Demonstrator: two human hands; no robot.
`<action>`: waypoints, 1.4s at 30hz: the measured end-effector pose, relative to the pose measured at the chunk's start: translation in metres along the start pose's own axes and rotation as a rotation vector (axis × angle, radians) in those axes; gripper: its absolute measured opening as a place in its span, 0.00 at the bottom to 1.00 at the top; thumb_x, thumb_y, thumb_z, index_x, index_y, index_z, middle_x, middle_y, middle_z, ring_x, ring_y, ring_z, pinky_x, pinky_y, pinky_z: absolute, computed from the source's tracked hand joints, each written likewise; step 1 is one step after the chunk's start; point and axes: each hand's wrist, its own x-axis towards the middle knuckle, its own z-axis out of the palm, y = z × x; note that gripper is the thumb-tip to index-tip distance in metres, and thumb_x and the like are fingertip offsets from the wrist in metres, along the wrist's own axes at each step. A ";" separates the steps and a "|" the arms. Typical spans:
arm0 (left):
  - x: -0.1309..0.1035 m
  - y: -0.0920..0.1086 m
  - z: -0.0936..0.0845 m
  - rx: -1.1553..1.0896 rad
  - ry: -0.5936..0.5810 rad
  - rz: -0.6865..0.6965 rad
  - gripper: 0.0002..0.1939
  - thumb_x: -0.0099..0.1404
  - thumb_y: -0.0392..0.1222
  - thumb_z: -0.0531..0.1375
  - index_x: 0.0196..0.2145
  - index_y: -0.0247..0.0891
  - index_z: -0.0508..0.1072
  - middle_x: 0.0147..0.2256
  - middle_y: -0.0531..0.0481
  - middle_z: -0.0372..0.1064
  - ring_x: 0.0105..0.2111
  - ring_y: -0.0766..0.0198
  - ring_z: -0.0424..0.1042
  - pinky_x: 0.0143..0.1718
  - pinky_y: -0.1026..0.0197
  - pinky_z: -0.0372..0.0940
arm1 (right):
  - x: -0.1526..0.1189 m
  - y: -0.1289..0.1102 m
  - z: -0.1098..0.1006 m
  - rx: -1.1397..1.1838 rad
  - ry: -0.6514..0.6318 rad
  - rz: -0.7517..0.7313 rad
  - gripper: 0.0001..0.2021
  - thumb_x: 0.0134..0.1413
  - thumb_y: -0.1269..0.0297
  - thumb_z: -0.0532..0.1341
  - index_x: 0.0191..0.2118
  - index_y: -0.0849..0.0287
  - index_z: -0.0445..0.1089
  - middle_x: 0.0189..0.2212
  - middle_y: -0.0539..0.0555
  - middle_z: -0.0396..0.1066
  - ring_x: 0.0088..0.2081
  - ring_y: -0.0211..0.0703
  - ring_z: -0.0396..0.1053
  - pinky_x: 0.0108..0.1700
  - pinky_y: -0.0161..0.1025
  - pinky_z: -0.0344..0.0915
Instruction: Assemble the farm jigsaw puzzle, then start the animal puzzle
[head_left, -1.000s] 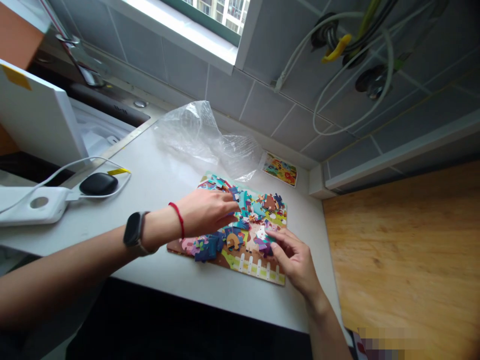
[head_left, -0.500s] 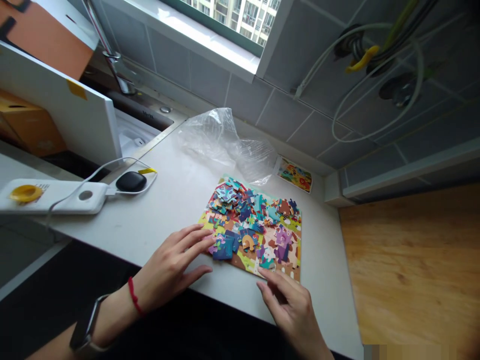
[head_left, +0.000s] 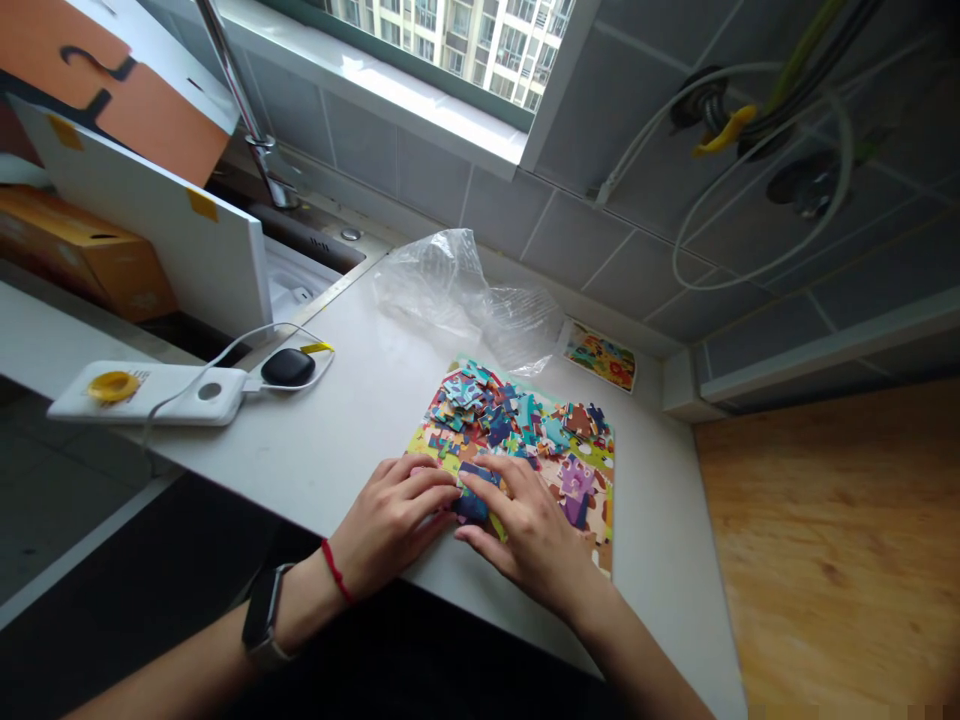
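A colourful picture puzzle board (head_left: 606, 510) lies on the white counter, with many loose jigsaw pieces heaped on it. My left hand (head_left: 401, 510) is at the board's lower left, its fingers bent and close together on the edge of a dark blue puzzle piece (head_left: 472, 507). From the other side, my right hand (head_left: 529, 520) reaches over the same blue piece. Its fingertips touch the piece's top, and the thumb stands apart near the board's front edge. Purple pieces (head_left: 576, 478) lie right of my right hand; teal pieces (head_left: 469, 388) are piled at the back left.
Crumpled clear plastic (head_left: 450, 285) and a small picture card (head_left: 600, 355) lie behind the board. To the left are a white power strip (head_left: 176, 395), a black charger-like object (head_left: 288, 368) with a cable, and a sink holding boxes. The counter (head_left: 667, 540) ends at the right.
My right hand has moved left and up from the board's front edge onto the blue piece. My left hand has shifted right, closing its fingers at that piece. The view has turned slightly left.
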 end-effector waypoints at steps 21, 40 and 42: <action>-0.003 -0.034 -0.038 0.261 -0.224 0.206 0.17 0.79 0.35 0.55 0.59 0.42 0.78 0.62 0.45 0.76 0.63 0.49 0.73 0.57 0.50 0.76 | -0.011 0.056 0.010 -0.018 0.170 0.060 0.16 0.64 0.67 0.66 0.56 0.58 0.76 0.57 0.65 0.74 0.58 0.61 0.71 0.65 0.66 0.69; -0.005 -0.020 -0.039 0.054 -0.159 0.017 0.14 0.77 0.38 0.62 0.58 0.43 0.76 0.52 0.43 0.78 0.52 0.53 0.78 0.52 0.52 0.79 | -0.011 0.048 0.015 0.145 0.295 -0.086 0.09 0.71 0.65 0.62 0.52 0.58 0.77 0.46 0.60 0.78 0.51 0.53 0.72 0.54 0.52 0.74; -0.003 -0.015 -0.038 0.012 -0.126 -0.002 0.11 0.76 0.35 0.62 0.53 0.43 0.77 0.46 0.45 0.80 0.49 0.55 0.78 0.49 0.54 0.79 | -0.011 0.046 0.016 0.155 0.283 -0.091 0.09 0.71 0.66 0.62 0.51 0.58 0.78 0.44 0.60 0.78 0.50 0.52 0.73 0.53 0.52 0.74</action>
